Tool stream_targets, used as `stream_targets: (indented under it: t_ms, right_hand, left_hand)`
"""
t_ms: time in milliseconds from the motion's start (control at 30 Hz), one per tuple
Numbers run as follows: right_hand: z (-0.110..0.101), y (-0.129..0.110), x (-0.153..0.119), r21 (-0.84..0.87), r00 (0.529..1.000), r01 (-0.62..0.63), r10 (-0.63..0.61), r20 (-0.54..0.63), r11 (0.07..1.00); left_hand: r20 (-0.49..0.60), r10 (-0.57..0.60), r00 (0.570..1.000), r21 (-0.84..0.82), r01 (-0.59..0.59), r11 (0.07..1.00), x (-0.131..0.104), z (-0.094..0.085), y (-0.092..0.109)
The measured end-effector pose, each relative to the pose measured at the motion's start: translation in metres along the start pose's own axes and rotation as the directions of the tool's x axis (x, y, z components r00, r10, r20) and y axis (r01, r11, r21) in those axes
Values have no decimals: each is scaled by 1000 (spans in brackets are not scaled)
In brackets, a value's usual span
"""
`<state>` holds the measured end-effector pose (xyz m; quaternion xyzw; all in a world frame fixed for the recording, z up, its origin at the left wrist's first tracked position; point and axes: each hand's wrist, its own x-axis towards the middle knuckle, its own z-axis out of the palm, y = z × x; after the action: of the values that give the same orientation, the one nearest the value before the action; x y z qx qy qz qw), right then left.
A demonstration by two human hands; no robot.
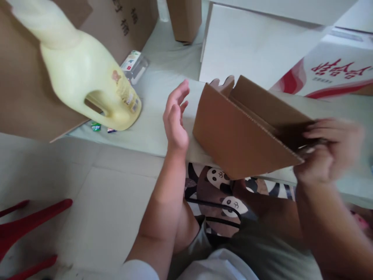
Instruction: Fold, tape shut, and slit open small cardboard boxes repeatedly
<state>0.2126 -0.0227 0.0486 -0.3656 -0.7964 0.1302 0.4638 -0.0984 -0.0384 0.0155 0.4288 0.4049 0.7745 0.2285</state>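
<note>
The right hand point(323, 151), partly blurred, grips the right end of a box point(239, 134) that sits tilted at the near edge of the table point(154, 126), while the left hand point(176, 120) is just beside its left end, fingers open and slightly curled. Left of that hand are 2 packets point(96, 126) and a yellow jug point(84, 70); farther back are a clear pack point(136, 70), a white box point(250, 46) and a brown carton point(185, 19).

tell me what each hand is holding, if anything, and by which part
The right hand holds the open rectangular brown cardboard box by the edge at its right end; blur hides the exact grip. The left hand, open beside it, holds nothing.
</note>
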Motion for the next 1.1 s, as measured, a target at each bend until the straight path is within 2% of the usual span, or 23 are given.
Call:
stream_targets:
  t_ms: [67,133,167,200,267,300,367,600,867,967,1100]
  right_hand:
    - [2,10,-13,-120,985,127,-139,-99,985]
    - [9,16,-21,-118,970,155,-174,-169,981]
    - [14,17,-25,-54,972,109,-118,-201,993]
    - [19,17,-29,53,975,18,-6,-222,998]
    - [27,15,-39,289,959,-181,234,-158,940]
    - [31,14,-43,373,944,-250,311,-113,893]
    - [37,15,-51,448,925,-305,373,-70,840]
    - [51,25,-66,496,944,-257,326,-57,830]
    - [46,13,-59,534,964,-176,255,-77,827]
    - [39,12,-53,517,980,-151,197,-34,843]
    - [33,15,-50,507,997,-73,56,49,859]
  left_hand:
    - [140,-9,990,-77,20,997,-5,16,-3]
    - [182,26,983,-104,-8,995,-9,30,-5]
    - [170,46,984,-100,-29,995,-12,35,-6]
    - [142,61,988,-89,-48,995,-14,39,-5]
    - [69,83,994,-73,-78,994,-18,45,-3]
    - [39,93,995,-74,-90,993,-20,46,-1]
    - [12,103,995,-70,-102,992,-22,46,2]
    - [-16,52,998,192,-48,980,-22,40,1]
    - [22,4,1000,402,-12,916,-24,38,-3]
    - [60,20,998,462,-46,886,-24,36,-7]
    - [132,-9,991,512,-61,857,-23,34,-9]
